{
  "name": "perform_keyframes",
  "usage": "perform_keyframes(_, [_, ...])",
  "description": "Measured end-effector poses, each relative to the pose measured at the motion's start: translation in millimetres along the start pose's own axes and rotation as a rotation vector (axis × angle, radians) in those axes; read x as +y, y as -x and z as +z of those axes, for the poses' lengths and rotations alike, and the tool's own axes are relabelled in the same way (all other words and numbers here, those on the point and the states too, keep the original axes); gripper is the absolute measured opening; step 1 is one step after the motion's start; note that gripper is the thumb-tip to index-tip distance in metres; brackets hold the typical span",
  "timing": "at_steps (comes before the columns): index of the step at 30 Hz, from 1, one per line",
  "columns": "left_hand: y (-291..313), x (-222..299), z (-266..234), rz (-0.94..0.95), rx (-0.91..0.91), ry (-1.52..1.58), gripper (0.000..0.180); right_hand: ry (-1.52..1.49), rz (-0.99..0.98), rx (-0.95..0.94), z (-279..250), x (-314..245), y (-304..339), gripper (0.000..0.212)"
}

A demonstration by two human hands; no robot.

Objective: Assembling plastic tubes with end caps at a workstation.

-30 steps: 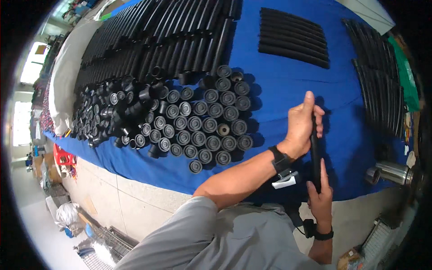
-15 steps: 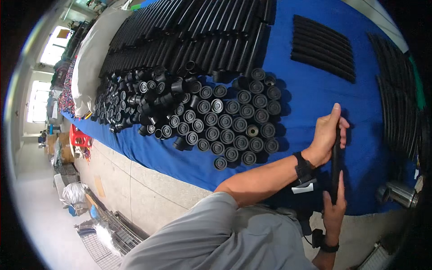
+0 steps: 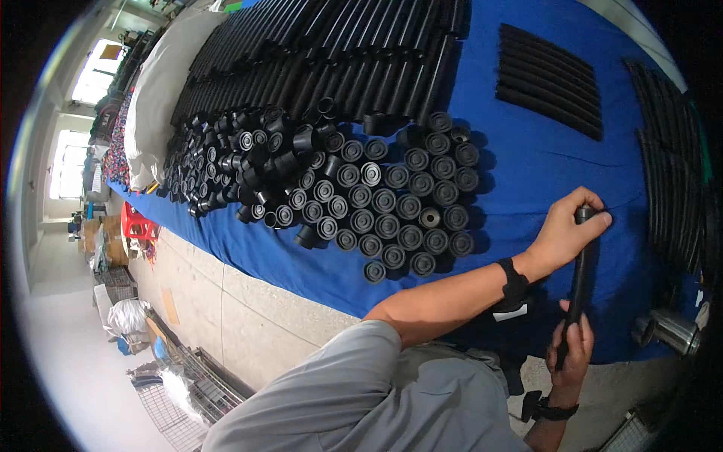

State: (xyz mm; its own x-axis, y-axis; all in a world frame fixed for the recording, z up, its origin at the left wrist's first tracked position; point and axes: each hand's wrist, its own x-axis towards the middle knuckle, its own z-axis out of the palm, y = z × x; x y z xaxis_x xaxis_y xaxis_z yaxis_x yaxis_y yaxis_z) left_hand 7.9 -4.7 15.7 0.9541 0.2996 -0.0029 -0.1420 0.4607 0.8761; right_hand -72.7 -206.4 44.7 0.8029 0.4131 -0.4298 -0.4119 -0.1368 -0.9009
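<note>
Over the blue cloth at the right I hold a black tube (image 3: 580,279) in both hands, tilted slightly with its far end up. My left hand (image 3: 566,232) is closed around the far end, with the thumb and fingers curled about its rim. Lower down, my right hand (image 3: 575,348) grips the near end between thumb and fingers. To the left of my left hand stand several round black end caps (image 3: 409,206), upright in rough rows. One of them shows a pale centre.
Long black tubes (image 3: 361,75) lie side by side at the back. A smaller row of black tubes (image 3: 548,79) lies at the back right, with more thin black tubes (image 3: 666,181) along the right edge. A shiny metal cylinder (image 3: 674,331) stands near the right corner. Loose black fittings (image 3: 226,169) are heaped left.
My left hand has gone from an upright thumb beside the tube to fingers wrapped around its far end. My right hand has closed around the near end. The tube has shifted slightly right.
</note>
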Motion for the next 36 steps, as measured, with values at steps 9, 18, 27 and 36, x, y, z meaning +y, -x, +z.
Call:
perform_keyframes(9, [-2, -4, -4, -0.012, 0.038, -0.135, 0.036, 0.034, -0.108, 0.01, -7, -7, -4, 0.054])
perform_keyframes(18, [1, 6, -3, 0.019, 0.047, -0.182, 0.035, 0.31, -0.328, 0.214, -15, -2, -4, 0.049])
perform_keyframes(27, [0, -3, -3, 0.039, 0.082, -0.198, 0.037, 0.34, -0.144, 0.176, -11, -7, 2, 0.045])
perform_keyframes(36, [-2, 4, 0, 0.006, 0.069, -0.252, 0.04, 0.384, -0.063, 0.093, -11, -10, -3, 0.046])
